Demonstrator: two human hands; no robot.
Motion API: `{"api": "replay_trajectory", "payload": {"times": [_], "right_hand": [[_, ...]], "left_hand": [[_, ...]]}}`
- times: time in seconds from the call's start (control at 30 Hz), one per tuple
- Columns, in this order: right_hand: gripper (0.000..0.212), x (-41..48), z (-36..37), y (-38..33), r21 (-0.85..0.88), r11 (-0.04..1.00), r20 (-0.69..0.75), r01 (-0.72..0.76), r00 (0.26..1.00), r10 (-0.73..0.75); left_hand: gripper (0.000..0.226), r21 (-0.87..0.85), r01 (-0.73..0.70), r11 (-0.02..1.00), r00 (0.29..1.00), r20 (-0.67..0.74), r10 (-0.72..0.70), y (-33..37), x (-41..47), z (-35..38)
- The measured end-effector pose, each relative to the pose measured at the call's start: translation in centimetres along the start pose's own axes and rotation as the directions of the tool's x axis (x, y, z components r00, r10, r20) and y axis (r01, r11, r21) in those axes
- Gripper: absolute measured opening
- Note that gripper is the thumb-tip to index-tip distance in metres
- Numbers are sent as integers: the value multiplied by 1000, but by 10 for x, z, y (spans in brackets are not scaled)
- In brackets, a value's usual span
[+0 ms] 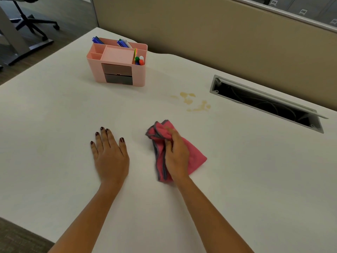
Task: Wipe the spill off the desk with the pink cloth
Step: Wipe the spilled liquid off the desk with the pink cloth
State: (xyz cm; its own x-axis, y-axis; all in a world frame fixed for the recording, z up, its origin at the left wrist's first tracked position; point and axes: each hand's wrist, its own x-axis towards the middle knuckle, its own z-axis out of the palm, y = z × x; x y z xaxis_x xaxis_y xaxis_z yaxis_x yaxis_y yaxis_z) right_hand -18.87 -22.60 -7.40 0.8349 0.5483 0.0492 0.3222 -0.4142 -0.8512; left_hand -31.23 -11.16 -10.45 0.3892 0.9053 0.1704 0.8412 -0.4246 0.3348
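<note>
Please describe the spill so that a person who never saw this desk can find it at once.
On the white desk, look between the pink organizer and the open cable slot. The spill lies there, beyond the pink cloth: a few small yellowish-brown blotches, the only stain on the surface.

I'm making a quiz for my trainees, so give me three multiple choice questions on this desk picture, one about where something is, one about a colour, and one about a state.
1. Where does the spill lie?
A. Between the organizer and the cable slot
B. Under the left hand
C. On the floor

2. What colour is the cloth's edging?
A. White
B. Grey
C. Yellow

3. What is the right hand doing?
A. Lying flat and empty
B. Holding a pen
C. Gripping the cloth

Answers: 1 A, the yellowish patches sit on the desk between those two. 2 B, a grey border runs along the pink folds. 3 C, its fingers close on the bunched cloth; the spill is not yet touched.
</note>
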Motion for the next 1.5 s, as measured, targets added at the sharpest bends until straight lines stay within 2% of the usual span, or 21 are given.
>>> {"api": "replay_trajectory", "payload": {"times": [0.13, 0.2, 0.23, 0.3, 0.4, 0.5, 0.57, 0.63, 0.7, 0.8, 0.87, 1.03, 1.2, 1.37, 1.5], "right_hand": [[32, -3, 25, -27, 94, 995, 164, 20, 986, -36], [30, 4, 26, -37, 218, 975, 231, -44, 973, -8], [29, 11, 23, -40, 288, 954, 209, -87, 978, 26], [28, 28, 13, -43, 421, 898, 52, -129, 992, 118], [28, 44, -21, -43, 480, 877, -260, -31, 950, 176], [33, 45, -58, -35, 278, 958, -538, 74, 838, 91], [37, 47, -71, -23, 116, 991, -588, 71, 809, 11], [39, 51, -72, -4, 13, 1000, -501, 15, 866, -7], [40, 53, -66, 16, -117, 991, -349, -66, 937, 21], [42, 48, -44, 35, -457, 884, -183, -100, 983, 17], [46, 46, -32, 33, -558, 828, -117, -59, 993, -8], [46, 38, -3, 7, -531, 834, 74, 150, 989, -131], [47, 14, 30, -11, -457, 793, 287, 403, 910, -298], [43, 19, 14, 7, -439, 789, 295, 429, 899, -325], [46, 25, -19, 25, -499, 803, 179, 326, 945, -272]], "left_hand": [[62, -6, 2, 1000, 1000, -3, -2, 0, 1, 1], [60, -9, -2, 1000, 1000, 2, 2, -1, 1, 0], [60, -8, -4, 1000, 1000, 4, 4, -1, 0, -1], [60, -7, -7, 1000, 1000, 2, 7, -2, 0, -1], [61, -12, -1, 1000, 1000, -4, 1, -1, 0, -1], [62, -17, -1, 1000, 1000, -1, 1, -1, 1, 0], [63, -15, -1, 1000, 1000, -1, 1, -1, 0, 0], [63, -11, -2, 1000, 1000, 0, 2, -1, 0, 0], [63, -13, -3, 1000, 1000, 3, 3, -1, -1, 0], [63, -5, -10, 1000, 1000, 7, 10, -1, 0, -1], [63, 11, -24, 1000, 1000, 7, 24, -1, 0, -1], [66, 35, -28, 999, 999, 17, 28, -2, -1, 1], [66, 46, -29, 999, 999, 24, 27, -2, 1, 1], [68, 48, -38, 998, 998, 43, 36, -2, 0, 1], [70, 51, -56, 997, 997, 49, 53, -4, -2, -1]]}}
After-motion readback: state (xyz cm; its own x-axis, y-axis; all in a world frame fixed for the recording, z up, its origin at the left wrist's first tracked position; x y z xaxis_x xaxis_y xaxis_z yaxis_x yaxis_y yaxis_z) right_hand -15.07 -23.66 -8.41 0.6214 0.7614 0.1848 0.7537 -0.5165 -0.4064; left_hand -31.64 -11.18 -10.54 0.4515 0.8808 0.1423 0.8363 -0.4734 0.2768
